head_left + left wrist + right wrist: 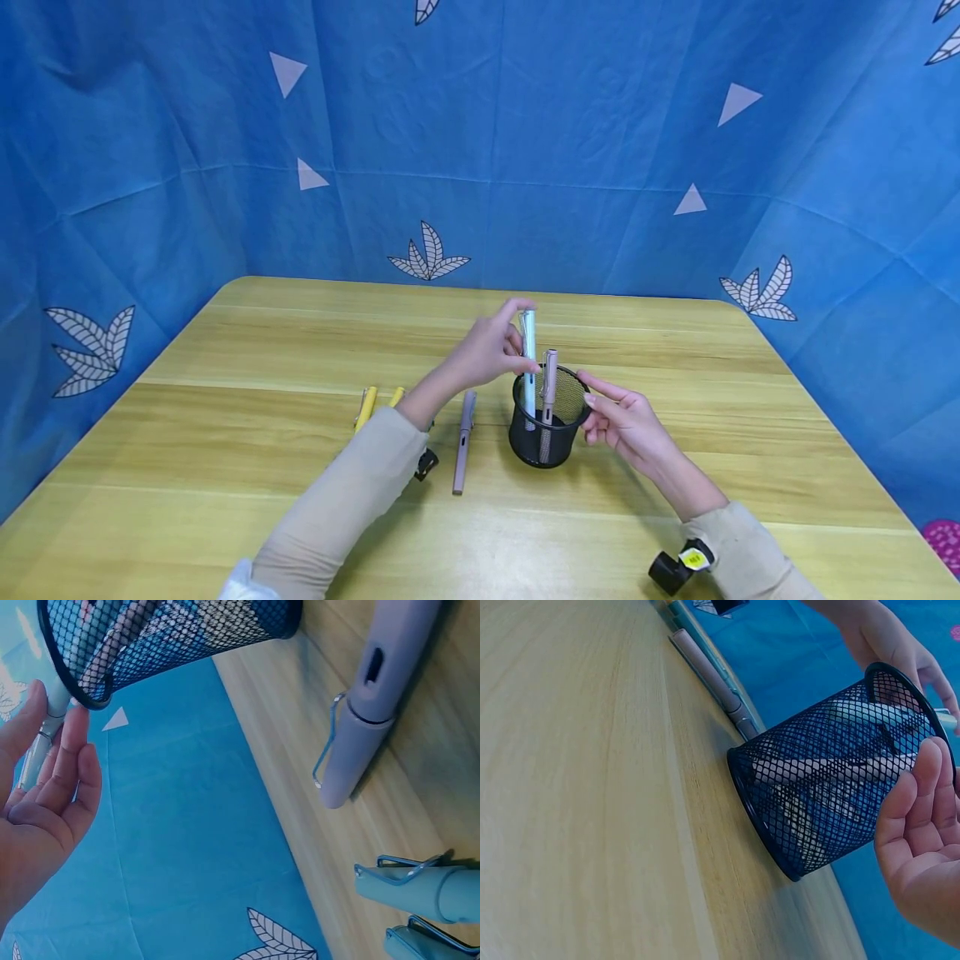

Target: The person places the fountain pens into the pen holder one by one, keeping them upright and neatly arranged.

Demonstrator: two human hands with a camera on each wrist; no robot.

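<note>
My left hand [487, 350] pinches a light blue pen [529, 340] by its upper part, with the lower end inside a black mesh pen holder [527, 446]. A mauve pen [551, 385] stands upright in the same holder, leaning slightly. At the holder's right side, my right hand [630, 425] grips the rim between thumb and index finger; the right wrist view shows the fingertips [928, 761] against the mesh. Left of the holder, another mauve pen [463, 446] lies on the wooden table, seen close up in the left wrist view.
Two yellow pens [366, 407] lie farther left, partly behind the left forearm. In the left wrist view, two teal-looking pens [409, 892] lie near the mauve one. A blue patterned cloth [487, 167] hangs behind the table [262, 333].
</note>
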